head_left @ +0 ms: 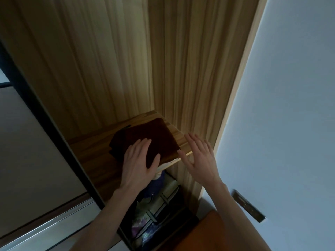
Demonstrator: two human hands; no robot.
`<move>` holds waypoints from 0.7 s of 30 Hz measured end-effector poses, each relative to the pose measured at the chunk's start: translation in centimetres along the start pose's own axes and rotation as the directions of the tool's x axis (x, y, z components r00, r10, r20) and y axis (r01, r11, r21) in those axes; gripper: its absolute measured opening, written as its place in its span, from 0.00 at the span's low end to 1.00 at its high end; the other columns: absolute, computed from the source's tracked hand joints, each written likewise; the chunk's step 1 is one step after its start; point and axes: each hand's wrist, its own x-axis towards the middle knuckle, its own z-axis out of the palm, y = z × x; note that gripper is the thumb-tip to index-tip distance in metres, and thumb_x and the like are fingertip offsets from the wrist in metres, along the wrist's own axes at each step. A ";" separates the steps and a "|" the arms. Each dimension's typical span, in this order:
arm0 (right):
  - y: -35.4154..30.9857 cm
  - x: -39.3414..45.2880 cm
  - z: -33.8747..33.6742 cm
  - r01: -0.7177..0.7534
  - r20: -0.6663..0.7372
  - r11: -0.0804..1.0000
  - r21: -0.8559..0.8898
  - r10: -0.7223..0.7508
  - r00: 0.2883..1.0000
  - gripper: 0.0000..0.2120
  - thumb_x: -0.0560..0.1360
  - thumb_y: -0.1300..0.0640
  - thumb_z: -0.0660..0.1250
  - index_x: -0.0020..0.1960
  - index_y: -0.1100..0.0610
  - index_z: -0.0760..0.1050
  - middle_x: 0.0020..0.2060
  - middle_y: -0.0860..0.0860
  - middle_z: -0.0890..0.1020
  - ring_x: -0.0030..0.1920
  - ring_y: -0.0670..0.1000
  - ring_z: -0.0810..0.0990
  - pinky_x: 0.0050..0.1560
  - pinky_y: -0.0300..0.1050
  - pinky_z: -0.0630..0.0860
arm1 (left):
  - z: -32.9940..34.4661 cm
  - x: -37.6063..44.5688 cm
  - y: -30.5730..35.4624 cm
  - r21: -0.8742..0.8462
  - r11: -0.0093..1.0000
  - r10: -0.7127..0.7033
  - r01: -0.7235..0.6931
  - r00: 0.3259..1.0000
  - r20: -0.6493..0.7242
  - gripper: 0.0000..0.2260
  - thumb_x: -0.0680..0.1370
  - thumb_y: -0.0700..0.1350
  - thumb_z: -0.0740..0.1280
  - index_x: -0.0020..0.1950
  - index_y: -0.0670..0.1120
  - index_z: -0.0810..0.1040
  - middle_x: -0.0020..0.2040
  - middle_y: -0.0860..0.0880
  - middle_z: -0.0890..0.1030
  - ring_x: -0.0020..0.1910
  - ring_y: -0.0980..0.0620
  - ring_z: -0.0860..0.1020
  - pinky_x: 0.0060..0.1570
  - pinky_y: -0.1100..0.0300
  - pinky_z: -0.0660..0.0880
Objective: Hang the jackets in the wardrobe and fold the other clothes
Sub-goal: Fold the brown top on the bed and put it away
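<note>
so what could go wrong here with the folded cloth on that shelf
1. The folded cloth lies at the shelf front edge, its near corner at the lip; it might slide off once the left hand lifts.
2. Only the left hand presses it; the right hand hovers open beside it, so a push could skew the fold.
3. Dim light hides whether the fold is tidy.

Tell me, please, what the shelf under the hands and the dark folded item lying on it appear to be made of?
The shelf looks like wood or wood-look laminate with a smooth matte finish: striped brown grain matching the wardrobe walls. Solid or veneer cannot be told. The dark folded item seems a soft, thick brown fabric, matte, with rounded folded edges; the weave is too dim to tell. The left hand rests flat on it.
</note>
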 end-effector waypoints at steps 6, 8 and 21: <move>-1.9 -3.5 -3.5 -0.099 -0.069 0.988 -0.122 0.091 0.993 0.33 0.84 0.32 0.49 0.81 0.50 0.64 0.79 0.47 0.68 0.81 0.49 0.60 0.82 0.57 0.56 | -1.7 -0.9 1.1 -0.093 0.990 0.109 -0.106 0.994 0.030 0.29 0.84 0.64 0.54 0.80 0.49 0.66 0.80 0.48 0.68 0.80 0.49 0.62 0.79 0.43 0.60; -3.0 -5.0 -4.3 -0.150 -0.110 0.977 -0.151 0.134 0.985 0.33 0.84 0.32 0.50 0.80 0.50 0.66 0.78 0.47 0.70 0.81 0.49 0.61 0.81 0.57 0.57 | -2.5 -1.3 1.6 -0.147 0.979 0.147 -0.140 0.988 0.039 0.29 0.83 0.63 0.55 0.80 0.48 0.67 0.80 0.48 0.69 0.80 0.48 0.63 0.79 0.41 0.61; -12.8 -18.2 -10.2 -0.497 -0.378 0.831 -0.250 0.389 0.840 0.32 0.83 0.35 0.56 0.79 0.53 0.67 0.77 0.47 0.72 0.81 0.49 0.62 0.81 0.55 0.57 | -6.6 -7.1 4.7 -0.346 0.816 0.504 -0.464 0.863 0.033 0.29 0.83 0.61 0.58 0.78 0.45 0.70 0.77 0.45 0.72 0.77 0.44 0.68 0.76 0.41 0.65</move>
